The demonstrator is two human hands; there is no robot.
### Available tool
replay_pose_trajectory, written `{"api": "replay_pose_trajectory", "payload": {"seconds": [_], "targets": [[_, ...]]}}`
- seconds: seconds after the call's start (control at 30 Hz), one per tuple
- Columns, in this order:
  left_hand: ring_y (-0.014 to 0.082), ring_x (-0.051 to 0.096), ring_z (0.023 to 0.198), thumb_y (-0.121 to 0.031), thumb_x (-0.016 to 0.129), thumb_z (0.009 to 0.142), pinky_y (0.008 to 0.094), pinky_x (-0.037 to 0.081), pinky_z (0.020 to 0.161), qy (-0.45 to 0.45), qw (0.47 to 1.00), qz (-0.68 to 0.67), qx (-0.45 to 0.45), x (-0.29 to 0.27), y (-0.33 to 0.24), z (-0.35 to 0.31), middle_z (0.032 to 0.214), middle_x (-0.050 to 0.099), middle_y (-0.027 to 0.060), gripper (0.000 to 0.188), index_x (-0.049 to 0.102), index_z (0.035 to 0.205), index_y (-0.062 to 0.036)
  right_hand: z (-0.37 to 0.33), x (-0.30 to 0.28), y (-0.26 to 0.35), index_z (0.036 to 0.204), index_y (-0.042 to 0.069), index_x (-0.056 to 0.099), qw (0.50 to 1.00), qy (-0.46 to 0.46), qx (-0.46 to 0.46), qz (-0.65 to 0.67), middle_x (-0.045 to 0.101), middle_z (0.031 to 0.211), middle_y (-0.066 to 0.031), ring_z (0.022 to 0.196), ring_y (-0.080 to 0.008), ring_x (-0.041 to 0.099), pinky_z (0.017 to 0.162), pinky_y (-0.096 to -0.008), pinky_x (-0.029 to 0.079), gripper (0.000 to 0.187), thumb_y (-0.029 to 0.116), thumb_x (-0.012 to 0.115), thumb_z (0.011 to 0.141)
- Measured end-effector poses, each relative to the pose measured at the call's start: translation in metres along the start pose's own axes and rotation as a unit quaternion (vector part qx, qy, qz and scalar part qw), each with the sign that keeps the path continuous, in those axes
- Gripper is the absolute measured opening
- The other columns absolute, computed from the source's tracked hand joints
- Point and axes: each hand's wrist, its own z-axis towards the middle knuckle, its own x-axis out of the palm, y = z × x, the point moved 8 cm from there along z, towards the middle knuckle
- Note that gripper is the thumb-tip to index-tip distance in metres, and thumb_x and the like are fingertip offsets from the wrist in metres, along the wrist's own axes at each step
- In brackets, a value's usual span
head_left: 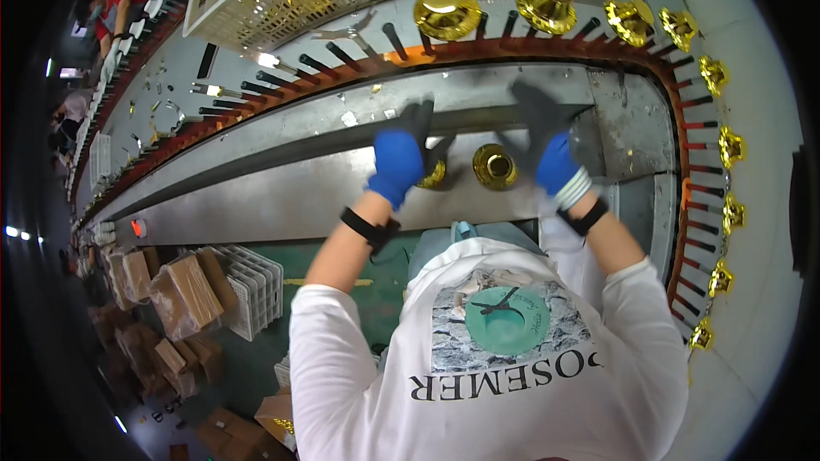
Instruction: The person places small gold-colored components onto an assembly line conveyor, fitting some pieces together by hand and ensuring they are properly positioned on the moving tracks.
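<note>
Both my hands wear blue gloves with dark grey palms and fingers. My left hand is over the metal work surface, fingers stretched up and thumb out to the right. Partly hidden beneath that thumb lies a shiny gold piece. A second gold round piece, a flanged cup with a dark centre, rests on the surface between my hands. To its right is my right hand, slightly blurred, its fingers spread and its thumb pointing toward the cup. Neither hand visibly grips anything.
A curved conveyor with dark pegs runs behind and round to the right, gold flanged cups on several pegs. Beyond it stand cream plastic baskets of gold parts. Cardboard boxes and a white crate are at lower left. People work far left.
</note>
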Motion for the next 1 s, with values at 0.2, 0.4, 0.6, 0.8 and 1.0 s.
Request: {"api": "replay_pose_trajectory", "payload": {"seconds": [0.2,0.4,0.6,0.8,1.0], "targets": [[0.0453,0.073,0.099,-0.051,0.079,0.094,0.0535,0.059,0.085,-0.116,0.990,-0.063,0.052,-0.132,-0.006,0.161,0.111,0.075,0.0258,0.068,0.063,0.142,-0.0059,0.170,-0.062,-0.029,0.132,0.001,0.069,0.981,-0.163,-0.060,-0.086,0.073,0.122,-0.0295,0.110,-0.0462,0.071,0.094,-0.0506,0.058,0.050,0.029,0.079,0.092],[0.0361,0.077,0.091,-0.041,0.085,0.091,0.0459,0.062,0.080,-0.090,0.995,-0.019,0.044,-0.114,0.020,0.135,0.106,0.077,0.0192,0.049,0.075,0.127,-0.0094,0.160,-0.021,-0.026,0.130,0.005,0.072,0.999,-0.005,-0.042,0.011,0.077,0.115,-0.0187,0.103,-0.0372,0.074,0.090,-0.0482,0.059,0.048,0.024,0.087,0.088],[0.0397,0.076,0.091,-0.031,0.088,0.088,0.0464,0.062,0.080,0.082,0.981,-0.172,-0.035,-0.046,0.023,-0.022,0.108,0.077,0.0213,0.050,0.072,0.128,-0.0046,0.036,-0.014,-0.002,0.130,0.008,0.070,0.988,0.081,0.009,0.132,0.074,0.113,-0.0195,0.103,-0.0407,0.072,0.091,-0.0500,0.058,0.054,0.030,0.088,0.084],[0.0427,0.075,0.088,-0.046,0.083,0.089,0.0498,0.061,0.078,0.142,0.987,-0.051,-0.044,0.072,0.045,-0.056,0.104,0.076,0.0246,0.055,0.070,0.123,-0.0059,-0.061,0.080,-0.006,0.132,0.011,0.069,0.978,0.201,0.021,0.056,0.075,0.115,-0.0175,0.103,-0.0394,0.072,0.092,-0.0506,0.057,0.054,0.030,0.084,0.084],[0.0418,0.074,0.087,-0.049,0.083,0.087,0.0522,0.061,0.075,0.170,0.982,0.057,-0.055,0.081,0.034,-0.040,0.105,0.075,0.0225,0.068,0.065,0.138,-0.0078,-0.084,0.121,-0.030,0.134,0.010,0.068,0.954,0.285,0.077,-0.048,0.074,0.122,-0.0162,0.110,-0.0368,0.071,0.098,-0.0480,0.055,0.055,0.038,0.079,0.088]]}}
